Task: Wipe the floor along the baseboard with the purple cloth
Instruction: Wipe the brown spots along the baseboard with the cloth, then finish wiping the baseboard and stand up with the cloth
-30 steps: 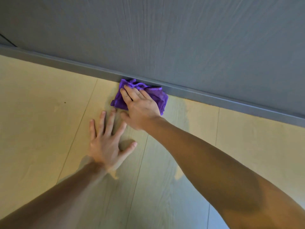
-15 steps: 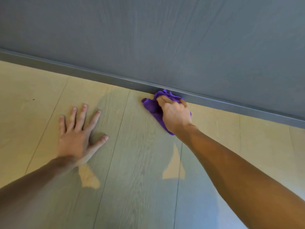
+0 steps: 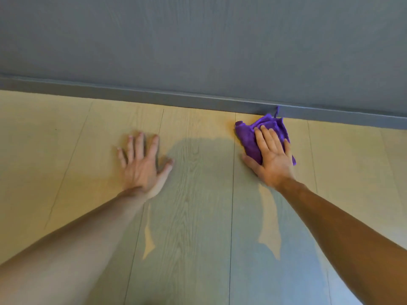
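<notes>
1. Right hand (image 3: 272, 158): laid flat, palm down, on the purple cloth (image 3: 263, 134). Fingers are extended and held close together, pointing toward the baseboard (image 3: 154, 97). The thumb is spread out to the left, its tip resting on the floor (image 3: 66, 133) just beside the cloth's near edge. The cloth is pressed down under the palm and fingers rather than pinched or bunched in a fist.
2. Purple cloth: crumpled, lying on the floor at the foot of the baseboard. Its far edge is seen touching the baseboard, with a small tag or loose corner sticking up against it. Cloth is left showing past the fingertips, to the left of the fingers and at the right side of the palm.
3. Left hand (image 3: 142, 164): nothing held. It is planted flat on the bare floor, fingers spread wide, thumb angled out to the right. It is well apart from the cloth and set back from the baseboard.
4. Both forearms are bare and extended forward from the bottom corners of the view.
5. Floor: light wood-grain planks, seams running toward the grey wall (image 3: 198, 40). A shadow is cast over the planks between the two arms.
</notes>
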